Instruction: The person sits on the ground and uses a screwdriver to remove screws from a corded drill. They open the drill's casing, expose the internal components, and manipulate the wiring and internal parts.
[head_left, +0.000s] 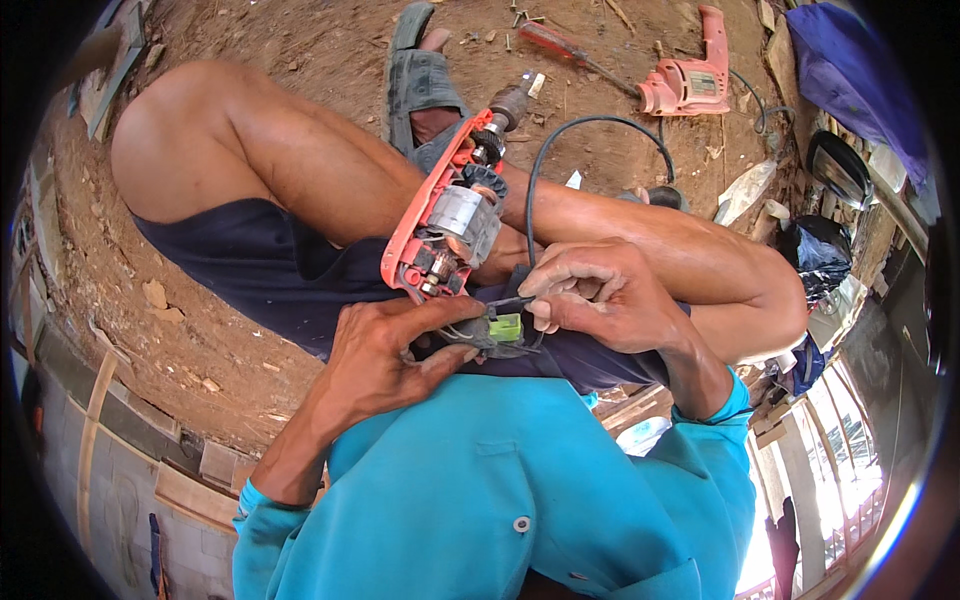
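An opened power drill (458, 215) leans across my crossed legs, its chuck pointing away from me. One red housing shell holds the bare motor, gears and copper parts. Below it, my left hand (385, 345) grips a small dark switch block (505, 328) with a bright yellow-green part, thumb above and fingers beneath. Thin wires run from the block toward the motor. My right hand (605, 290) is closed in a pinch just right of the block, holding the end of a black power cable (585, 120). That cable arches up and over toward my far foot. The exact contact at the fingertips is hard to see.
On the dirt ground ahead lie a screwdriver (555, 42) with a red handle and the loose pinkish-red housing half (690, 85). Several screws (520, 16) are scattered nearby. To the right are a purple sheet (860, 80), a black-rimmed oval object (840, 168) and plastic bags. Wooden boards (195, 497) lie lower left.
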